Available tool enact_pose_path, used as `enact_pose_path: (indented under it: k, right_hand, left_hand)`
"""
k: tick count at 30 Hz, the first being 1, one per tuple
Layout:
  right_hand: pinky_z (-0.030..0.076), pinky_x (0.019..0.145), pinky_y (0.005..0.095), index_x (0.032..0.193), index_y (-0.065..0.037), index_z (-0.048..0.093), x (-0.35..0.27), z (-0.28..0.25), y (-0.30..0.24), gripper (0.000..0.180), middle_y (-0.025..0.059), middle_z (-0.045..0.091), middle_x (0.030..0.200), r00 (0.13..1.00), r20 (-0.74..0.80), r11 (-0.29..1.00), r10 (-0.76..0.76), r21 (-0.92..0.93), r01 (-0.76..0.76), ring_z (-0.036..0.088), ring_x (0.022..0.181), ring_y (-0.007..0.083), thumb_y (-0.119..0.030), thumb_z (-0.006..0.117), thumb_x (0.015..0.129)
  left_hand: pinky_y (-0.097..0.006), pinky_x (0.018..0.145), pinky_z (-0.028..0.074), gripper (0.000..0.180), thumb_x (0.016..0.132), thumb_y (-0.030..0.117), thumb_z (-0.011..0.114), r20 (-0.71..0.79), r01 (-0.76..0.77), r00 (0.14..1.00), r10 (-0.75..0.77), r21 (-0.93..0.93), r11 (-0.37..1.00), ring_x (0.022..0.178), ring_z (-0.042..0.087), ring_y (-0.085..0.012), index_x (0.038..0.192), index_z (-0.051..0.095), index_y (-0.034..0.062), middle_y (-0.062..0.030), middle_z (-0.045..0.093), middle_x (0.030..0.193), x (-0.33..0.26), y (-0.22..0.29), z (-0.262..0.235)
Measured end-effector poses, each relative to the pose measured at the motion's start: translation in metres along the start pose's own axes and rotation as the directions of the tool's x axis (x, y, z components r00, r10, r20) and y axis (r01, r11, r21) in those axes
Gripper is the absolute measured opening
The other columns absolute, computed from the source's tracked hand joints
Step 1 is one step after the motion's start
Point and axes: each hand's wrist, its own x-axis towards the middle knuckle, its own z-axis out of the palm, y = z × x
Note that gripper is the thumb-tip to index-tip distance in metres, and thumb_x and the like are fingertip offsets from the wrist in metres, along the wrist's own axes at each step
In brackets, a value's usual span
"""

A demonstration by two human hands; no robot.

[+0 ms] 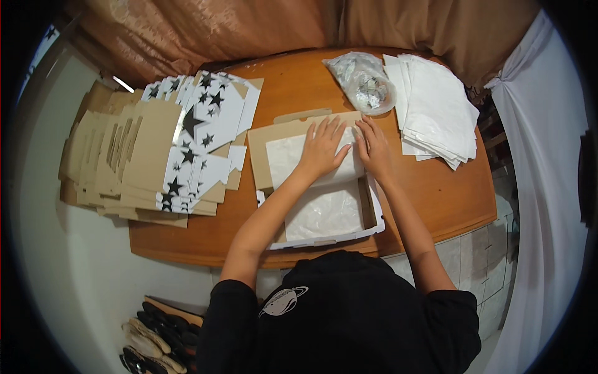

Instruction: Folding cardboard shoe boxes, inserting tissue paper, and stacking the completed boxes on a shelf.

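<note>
An open cardboard box point(375, 209) sits in front of me with its brown lid point(258, 156) folded back away from me. White tissue paper point(327, 215) lines the bottom and runs up over the lid's inner face. My left hand point(321, 149) lies flat on the paper over the lid, fingers spread. At the lid's right edge, my right hand point(374, 148) rests on the paper with fingers stretched out and close together. Neither hand visibly grasps anything.
Flattened star-printed cardboard boxes point(146, 149) are stacked on the left of the wooden table point(445, 199). A clear plastic bag point(367, 84) with silvery contents lies at the back, beside a pile of white sheets point(436, 106). Shoes point(162, 336) lie low at the left.
</note>
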Motion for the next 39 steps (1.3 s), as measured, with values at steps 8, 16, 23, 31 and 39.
enact_pose_path:
  k: [8, 16, 23, 31, 39]
  right_hand:
    - [0.042, 0.086, 0.0389, 0.108, 0.0, 0.055, 0.036, 0.018, 0.114, 0.029, 0.0203, 0.052, 0.111, 0.956, -0.129, 0.961, 0.264, -0.047, -0.272, 0.051, 0.102, 0.0371, -0.002, 0.051, 0.08]
    - [0.042, 0.084, 0.041, 0.108, 0.001, 0.052, 0.06, 0.051, 0.156, 0.036, 0.0206, 0.052, 0.106, 0.944, -0.068, 0.942, 0.322, -0.076, -0.327, 0.051, 0.1, 0.0377, 0.003, 0.053, 0.072]
    - [0.043, 0.081, 0.0395, 0.108, -0.006, 0.052, 0.064, 0.076, 0.183, 0.036, 0.0156, 0.053, 0.102, 0.921, -0.068, 0.843, 0.383, -0.383, -0.379, 0.051, 0.097, 0.0322, -0.008, 0.06, 0.074]
    - [0.044, 0.072, 0.0372, 0.091, -0.004, 0.055, 0.066, 0.055, 0.149, 0.019, 0.0132, 0.055, 0.085, 0.887, -0.228, 0.916, 0.402, 0.1, -0.389, 0.055, 0.081, 0.0286, -0.01, 0.065, 0.075]
    - [0.044, 0.067, 0.0194, 0.094, 0.0, 0.056, 0.036, -0.03, -0.026, 0.012, 0.0018, 0.06, 0.083, 0.911, -0.203, 0.568, 0.358, 0.822, -0.04, 0.055, 0.075, 0.0068, -0.003, 0.06, 0.084]
  left_hand:
    - [-0.06, 0.099, 0.022, 0.047, 0.086, 0.035, 0.044, 0.276, -0.113, 0.957, 0.092, 0.06, 0.992, 0.123, 0.037, -0.0307, 0.125, 0.048, 0.0074, -0.0112, 0.044, 0.131, 0.095, 0.005, 0.066]
    - [-0.062, 0.1, 0.017, 0.048, 0.089, 0.038, 0.035, 0.624, -0.065, 0.781, 0.019, 0.052, 0.997, 0.123, 0.038, -0.0315, 0.126, 0.046, 0.0106, -0.0111, 0.042, 0.134, 0.148, -0.018, 0.095]
    - [-0.061, 0.101, 0.017, 0.044, 0.088, 0.038, 0.041, 0.454, -0.119, 0.887, 0.081, 0.055, 0.991, 0.126, 0.034, -0.0319, 0.122, 0.051, 0.0108, -0.0111, 0.041, 0.135, 0.141, -0.011, 0.086]
    - [-0.057, 0.101, 0.021, 0.039, 0.085, 0.03, 0.051, 0.059, -0.058, 0.996, 0.062, -0.061, 0.996, 0.126, 0.034, -0.0328, 0.118, 0.054, 0.0098, -0.0111, 0.041, 0.134, 0.102, 0.005, 0.025]
    - [-0.049, 0.101, 0.026, 0.042, 0.083, 0.023, 0.055, -0.024, 0.159, 0.985, -0.17, -0.256, 0.954, 0.121, 0.039, -0.0331, 0.122, 0.05, 0.0075, -0.0112, 0.046, 0.128, -0.003, 0.036, -0.084]
